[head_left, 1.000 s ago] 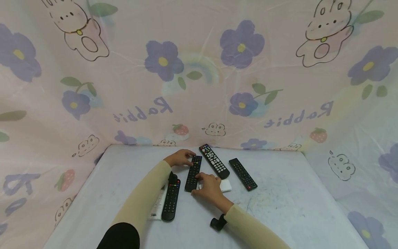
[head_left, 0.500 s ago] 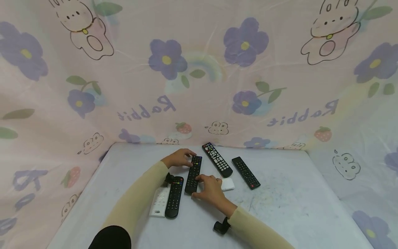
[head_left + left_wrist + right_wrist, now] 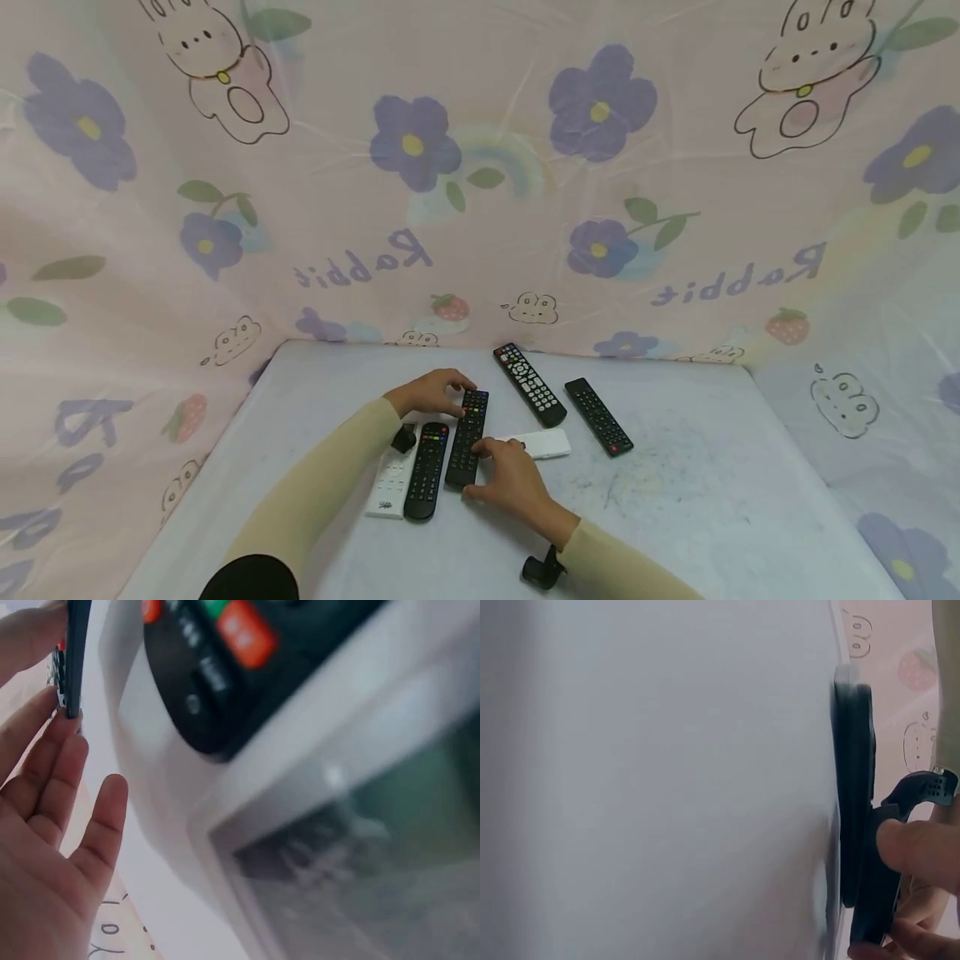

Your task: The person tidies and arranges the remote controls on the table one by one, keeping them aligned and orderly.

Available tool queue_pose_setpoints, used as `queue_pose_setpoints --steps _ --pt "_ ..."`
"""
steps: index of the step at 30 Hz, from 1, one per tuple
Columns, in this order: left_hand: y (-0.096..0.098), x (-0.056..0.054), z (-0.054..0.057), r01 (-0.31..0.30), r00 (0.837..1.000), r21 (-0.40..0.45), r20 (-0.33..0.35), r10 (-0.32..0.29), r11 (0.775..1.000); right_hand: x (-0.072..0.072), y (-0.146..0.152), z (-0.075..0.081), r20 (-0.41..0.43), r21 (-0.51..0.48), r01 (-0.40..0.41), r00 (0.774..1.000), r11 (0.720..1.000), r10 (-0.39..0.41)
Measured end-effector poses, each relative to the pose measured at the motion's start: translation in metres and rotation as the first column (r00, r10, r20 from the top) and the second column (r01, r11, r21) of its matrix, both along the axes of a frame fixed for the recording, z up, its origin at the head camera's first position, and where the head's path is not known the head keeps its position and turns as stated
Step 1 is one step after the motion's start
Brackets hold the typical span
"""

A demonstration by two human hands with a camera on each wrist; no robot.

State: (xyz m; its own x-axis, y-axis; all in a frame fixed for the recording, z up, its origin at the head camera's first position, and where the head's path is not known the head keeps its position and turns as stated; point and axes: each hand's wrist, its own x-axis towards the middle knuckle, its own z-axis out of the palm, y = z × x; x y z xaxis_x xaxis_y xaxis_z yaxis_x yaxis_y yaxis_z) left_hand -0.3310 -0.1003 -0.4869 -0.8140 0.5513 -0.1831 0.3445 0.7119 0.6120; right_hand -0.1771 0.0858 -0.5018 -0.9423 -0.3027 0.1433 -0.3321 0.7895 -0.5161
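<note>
one central black remote (image 3: 468, 429), pinched at both ends: left hand (image 3: 431, 392) had the far end between thumb and fingers, right hand (image 3: 517, 483) had the near end. it was just beside the round-ended black remote (image 3: 427, 472), over the worktop (image 3: 675, 492). looked slightly raised in the right wrist view; couldn't tell if it was fully clear.

main risk: the tight gap. a small swing of the near end towards the left could have knocked the round-ended one into the left white remote (image 3: 392, 479), which was touching it or nearly so.

second: left wrist camera (image 3: 404, 438) overlapped that white remote in the head view. forearm dipping could have dragged it out of line.

third: right white remote (image 3: 549, 443) was partly hidden behind the right hand; knuckles drifting outwards would probably have shoved it.

also, uneven letting go could have twisted the held one.

white-keyed black remote (image 3: 529, 385) and slim black remote (image 3: 599, 417) were farther out, so low risk.
</note>
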Motion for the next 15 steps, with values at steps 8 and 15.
queue_pose_setpoints --steps 8,15 --pt "-0.010 0.014 -0.003 0.028 1.000 0.001 -0.002 -0.028 1.000 0.013 -0.004 0.001 0.016 0.024 -0.048 0.999 0.999 0.048" --pt "-0.013 0.020 -0.003 0.043 0.999 -0.009 0.015 -0.042 0.999 0.020 -0.007 0.001 0.005 0.040 -0.076 0.997 0.996 0.075"
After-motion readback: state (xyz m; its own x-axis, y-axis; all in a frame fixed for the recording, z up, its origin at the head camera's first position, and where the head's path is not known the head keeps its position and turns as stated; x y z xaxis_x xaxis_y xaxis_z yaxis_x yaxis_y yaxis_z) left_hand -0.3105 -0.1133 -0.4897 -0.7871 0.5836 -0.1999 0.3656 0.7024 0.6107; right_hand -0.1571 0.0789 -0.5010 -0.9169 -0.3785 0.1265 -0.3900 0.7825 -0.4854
